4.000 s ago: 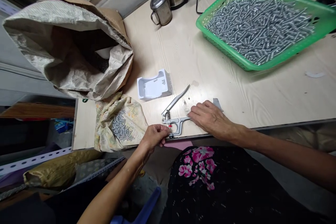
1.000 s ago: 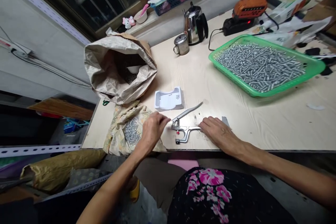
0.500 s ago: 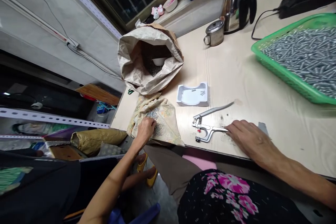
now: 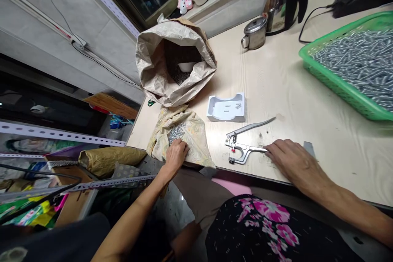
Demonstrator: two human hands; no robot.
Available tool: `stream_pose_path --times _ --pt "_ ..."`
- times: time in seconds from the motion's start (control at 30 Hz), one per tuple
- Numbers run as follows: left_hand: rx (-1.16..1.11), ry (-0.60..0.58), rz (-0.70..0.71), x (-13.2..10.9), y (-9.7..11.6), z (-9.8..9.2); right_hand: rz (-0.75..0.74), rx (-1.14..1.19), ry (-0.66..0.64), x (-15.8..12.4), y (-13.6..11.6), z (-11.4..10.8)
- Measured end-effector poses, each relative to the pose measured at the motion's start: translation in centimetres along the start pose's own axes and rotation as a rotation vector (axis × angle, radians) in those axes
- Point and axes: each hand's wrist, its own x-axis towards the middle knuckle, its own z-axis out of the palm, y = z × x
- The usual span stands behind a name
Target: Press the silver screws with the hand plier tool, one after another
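Observation:
My left hand rests over a patterned yellowish cloth, its fingers drawn together at the lower edge of a pile of small metal screws or pins. What lies between those fingertips is hidden. A pair of silver snap pliers lies on the table with its handles spread. My right hand lies at the end of the lower handle, fingers curled over it. Between and beyond the hands sits a shallow white tray with several small metal pieces inside.
An open paper sack with a white scoop stands behind the cloth. At right is a green basket full of metal fasteners. A lidded metal cup and kettle stand at the back. A grey scrap lies by my right hand.
My left hand has shifted slightly right and toward me across the cloth, uncovering more of the pile. My right hand stays at the pliers. The person at lower left has mostly moved out of view.

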Motion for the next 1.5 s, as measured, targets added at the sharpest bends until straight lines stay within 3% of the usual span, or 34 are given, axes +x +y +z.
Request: stream_pose_path --times 0.13,0.27,0.37,0.43,0.5,0.57,0.7,0.87,1.23,1.4,1.5 --pt "0.050 0.011 0.028 0.2 -0.3 0.8 0.003 -0.013 -0.017 0.2 -0.2 -0.4" --pt "-0.021 0.069 0.062 0.5 -0.4 0.3 0.014 -0.014 -0.035 0.6 -0.4 -1.0" --pt "-0.224 0.179 0.065 0.4 0.9 -1.0 0.024 -0.011 -0.057 0.9 -0.4 -1.2" --pt "-0.468 0.222 0.030 0.3 2.9 -2.2 0.028 -0.005 -0.070 1.0 -0.4 -1.3" --pt "-0.755 0.169 -0.038 0.0 5.5 -3.1 0.034 0.011 -0.080 1.1 -0.4 -1.5" --pt "-1.011 0.031 -0.103 -0.2 8.3 -3.4 0.046 0.032 -0.088 1.2 -0.5 -1.7" --pt "-1.240 -0.180 -0.178 -0.2 12.1 -2.6 0.077 0.065 -0.107 1.3 -0.6 -1.9" --pt "-1.230 -0.221 -0.186 0.3 13.0 -1.7 0.089 0.078 -0.100 1.3 -0.6 -1.9" --pt "-1.153 -0.266 -0.194 1.0 13.1 -1.8 0.109 0.105 -0.070 1.4 -0.7 -1.9" --pt "-1.110 -0.414 -0.198 1.8 12.7 -1.8 0.106 0.092 -0.073 1.4 -0.6 -1.9" --pt "-1.037 -0.443 -0.175 2.4 12.5 -2.0 0.111 0.090 -0.086 1.4 -0.6 -1.9"
